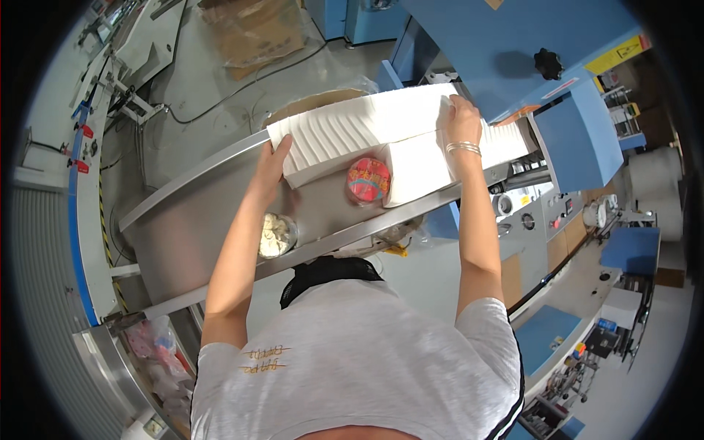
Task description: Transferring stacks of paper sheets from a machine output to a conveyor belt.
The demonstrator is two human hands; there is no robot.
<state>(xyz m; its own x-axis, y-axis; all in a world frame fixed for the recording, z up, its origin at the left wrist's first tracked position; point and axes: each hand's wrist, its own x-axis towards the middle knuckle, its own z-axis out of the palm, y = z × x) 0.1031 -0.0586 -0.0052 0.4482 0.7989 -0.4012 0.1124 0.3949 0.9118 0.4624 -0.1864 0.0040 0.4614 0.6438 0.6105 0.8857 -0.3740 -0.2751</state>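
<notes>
A long row of white folded paper (367, 121), probably tissue or paper towels, lies along the far side of a metal chute (198, 220), with ridged folds along its left part. At its left end, my left hand (274, 167) is closed against the paper's edge. My right hand (463, 123), with bangles on the wrist, grips the row's far right part with bent fingers. A second white paper block (419, 169) lies on the near side, below the right hand. Beside it stands a round tub with a red printed lid (368, 180). Nearer me is a clear jar of pale pieces (277, 235).
A large blue machine (506, 44) with a black knob stands at the far right, and a blue box-shaped part (583, 136) adjoins the chute's right end. Beyond the chute are a plastic-covered cardboard box (253, 37) and a black cable (242, 89) on the floor.
</notes>
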